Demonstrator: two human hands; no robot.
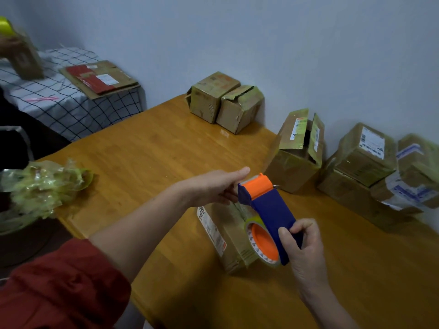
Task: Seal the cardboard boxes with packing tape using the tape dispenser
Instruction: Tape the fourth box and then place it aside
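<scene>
Midway through a sealing job, a person's right hand (303,243) curls its fingers round the blue handle of a tape dispenser (270,206), holding it tilted above a closed cardboard box (234,243) that lies on the wooden table (154,150) directly beneath both hands. The left hand (213,186), reaching out of a red sleeve (59,286), grips the dispenser's orange-and-blue head, one digit straight along the top and the others curled underneath; whether they also pinch the tape cannot be made out. The tape roll (252,221), on its orange hub, sits just left of the right hand's fingers.

Beyond the left hand's fingertips, an open box (297,150) stands with its flaps up. Farther off past it, two worn boxes (225,100) sit side by side against the wall. To the right of the right hand, a stack of labelled boxes (365,162) lines the same wall. Well to the left of the left forearm lies a crumpled wad of used tape (40,188) at the table's edge.
</scene>
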